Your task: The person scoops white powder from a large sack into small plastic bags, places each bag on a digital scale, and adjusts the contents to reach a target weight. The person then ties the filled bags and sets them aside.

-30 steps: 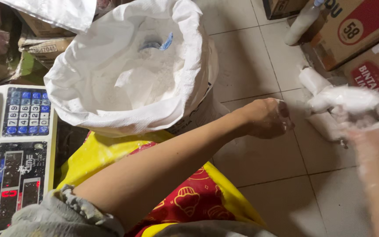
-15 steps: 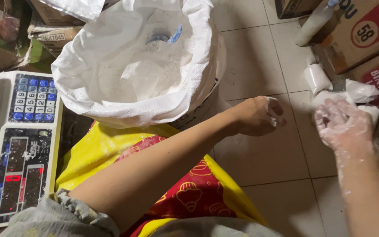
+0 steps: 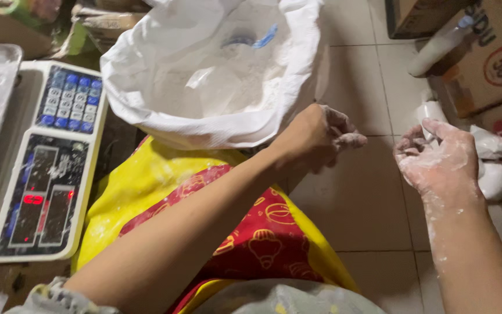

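Two flour-dusted hands hover empty above the tiled floor (image 3: 350, 203): the left hand (image 3: 321, 136), fingers loosely curled with nothing in them, beside the open white sack of powder (image 3: 164, 87), and the right hand (image 3: 437, 160), fingers half open, holding nothing. Small filled plastic packets (image 3: 489, 163) lie on the floor just beyond the right hand, near cardboard boxes (image 3: 495, 64). Handling them well likely calls for gripping each packet's neck firmly, since powdered fingers slip. A digital scale (image 3: 47, 163) sits to the left.

floor (image 3: 355, 203): pale tile, grout lines | on it: open white sack of powder (image 3: 216, 75), digital scale (image 3: 42, 157) at my left, small filled white bags (image 3: 489, 163) and cardboard boxes (image 3: 495, 58) at my right
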